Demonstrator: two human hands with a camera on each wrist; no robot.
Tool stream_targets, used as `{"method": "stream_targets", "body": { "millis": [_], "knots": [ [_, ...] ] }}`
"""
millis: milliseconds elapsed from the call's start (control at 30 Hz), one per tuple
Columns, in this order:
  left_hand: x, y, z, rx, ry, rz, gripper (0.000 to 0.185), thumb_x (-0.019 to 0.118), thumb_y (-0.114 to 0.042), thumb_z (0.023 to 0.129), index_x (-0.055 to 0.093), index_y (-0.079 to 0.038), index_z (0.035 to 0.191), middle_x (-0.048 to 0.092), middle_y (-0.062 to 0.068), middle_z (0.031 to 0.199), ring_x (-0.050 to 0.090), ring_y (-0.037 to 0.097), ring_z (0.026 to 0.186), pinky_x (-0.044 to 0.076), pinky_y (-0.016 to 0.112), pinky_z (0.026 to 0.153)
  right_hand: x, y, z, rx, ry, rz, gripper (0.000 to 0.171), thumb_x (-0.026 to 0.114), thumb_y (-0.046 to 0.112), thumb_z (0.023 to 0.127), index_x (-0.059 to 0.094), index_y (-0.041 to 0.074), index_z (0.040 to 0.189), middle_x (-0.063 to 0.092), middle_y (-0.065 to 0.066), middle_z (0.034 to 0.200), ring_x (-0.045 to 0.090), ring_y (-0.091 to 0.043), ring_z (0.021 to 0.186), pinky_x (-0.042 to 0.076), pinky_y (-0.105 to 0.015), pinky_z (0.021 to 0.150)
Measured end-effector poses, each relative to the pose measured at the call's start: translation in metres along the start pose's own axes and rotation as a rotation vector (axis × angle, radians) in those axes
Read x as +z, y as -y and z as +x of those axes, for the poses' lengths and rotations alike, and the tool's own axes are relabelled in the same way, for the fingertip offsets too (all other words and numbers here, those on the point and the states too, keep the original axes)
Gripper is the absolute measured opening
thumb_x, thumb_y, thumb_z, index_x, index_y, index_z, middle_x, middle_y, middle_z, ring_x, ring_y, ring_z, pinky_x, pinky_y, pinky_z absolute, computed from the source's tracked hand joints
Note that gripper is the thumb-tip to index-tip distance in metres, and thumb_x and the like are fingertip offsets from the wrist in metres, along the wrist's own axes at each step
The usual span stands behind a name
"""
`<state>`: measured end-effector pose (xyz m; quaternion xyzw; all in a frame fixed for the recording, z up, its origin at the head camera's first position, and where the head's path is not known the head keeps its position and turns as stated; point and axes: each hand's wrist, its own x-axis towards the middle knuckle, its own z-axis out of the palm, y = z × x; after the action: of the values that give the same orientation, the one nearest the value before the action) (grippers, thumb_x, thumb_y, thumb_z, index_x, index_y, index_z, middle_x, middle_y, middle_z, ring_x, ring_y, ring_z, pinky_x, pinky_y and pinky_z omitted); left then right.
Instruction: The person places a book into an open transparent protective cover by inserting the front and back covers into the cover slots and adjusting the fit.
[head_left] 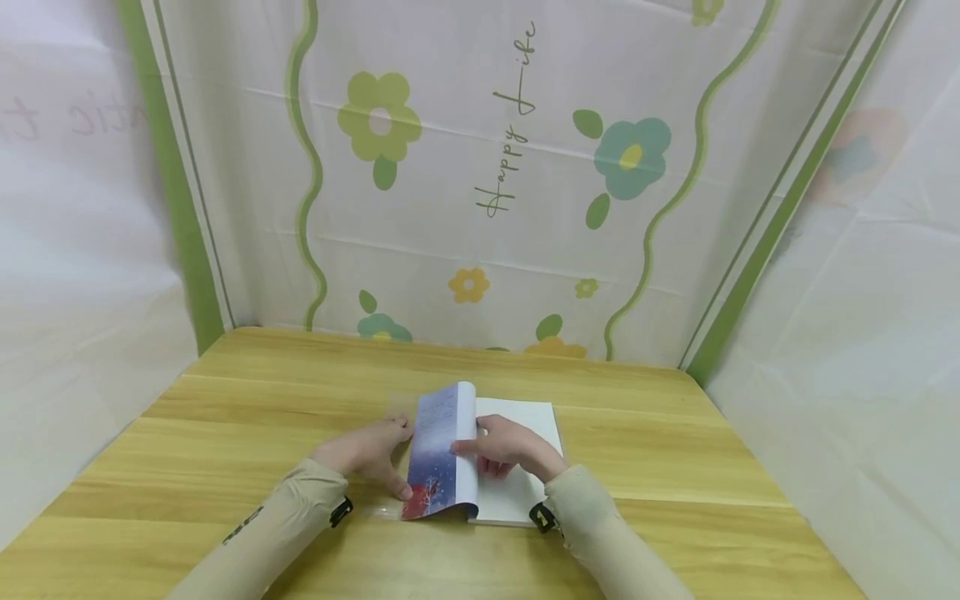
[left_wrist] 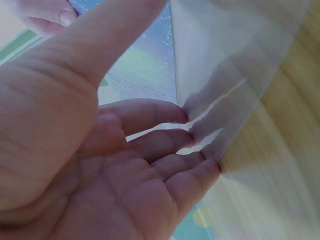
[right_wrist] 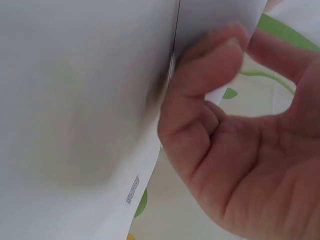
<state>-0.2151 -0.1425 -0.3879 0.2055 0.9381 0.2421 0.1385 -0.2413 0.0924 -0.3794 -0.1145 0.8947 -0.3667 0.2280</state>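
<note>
book: a paperback [head_left: 495,467] lies near the middle of the wooden counter [head_left: 225,433], spine side toward the left hand, its white first page facing up
cover: the front cover [head_left: 438,454], blue with a red patch at its near end, stands lifted off the page block, curled over and roughly upright between the two hands
film: a clear plastic sheet [left_wrist: 240,95] lies under and beside the cover on the left; its glossy edge shows on the counter just left of the book
left hand: the left hand [head_left: 367,454] rests on the film beside the book; in the wrist view its fingers [left_wrist: 165,112] are nearly straight, tips pushed against the creased plastic, grip apart, nothing clasped
right hand: the right hand [head_left: 510,446] rests on the white page, thumb and curled fingers [right_wrist: 210,70] pinching the free edge of the cover, grip clamped on it
done so far: judging by this, the book is opened at the cover and the film is already laid under it
left to do: the film looks loose and creased, not yet folded snugly about the cover; whether any edge is tucked in cannot be told
backdrop: flowered cloth [head_left: 480,167] hangs behind the counter
</note>
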Motion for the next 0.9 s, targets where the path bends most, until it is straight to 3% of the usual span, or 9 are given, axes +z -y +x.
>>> {"method": "stream_targets", "body": {
  "millis": [300, 900],
  "knots": [
    [0.0, 0.0011, 0.0006, 0.011, -0.002, 0.012, 0.104, 0.092, -0.032, 0.064, 0.04, 0.009, 0.144, 0.028, 0.031, 0.151, 0.024, 0.045, 0.14, 0.019, 0.053, 0.115, -0.0054, -0.0043, 0.0022, -0.027, 0.093, 0.032, 0.033, 0.07, 0.034, 0.091, 0.055, 0.006, 0.099, 0.064, -0.011, 0.068, 0.06, -0.019, 0.055, 0.051, -0.03, 0.047],
    [0.0, 0.0028, 0.0003, 0.011, 0.005, 0.025, 0.105, 0.092, -0.032, 0.064, 0.039, 0.01, 0.144, 0.027, 0.03, 0.152, 0.023, 0.045, 0.141, 0.019, 0.053, 0.115, 0.0007, 0.0023, 0.0004, -0.003, 0.032, 0.011, 0.03, 0.074, 0.029, 0.089, 0.058, 0.006, 0.101, 0.061, -0.012, 0.064, 0.055, -0.017, 0.052, 0.048, -0.028, 0.045]
  ]
}}
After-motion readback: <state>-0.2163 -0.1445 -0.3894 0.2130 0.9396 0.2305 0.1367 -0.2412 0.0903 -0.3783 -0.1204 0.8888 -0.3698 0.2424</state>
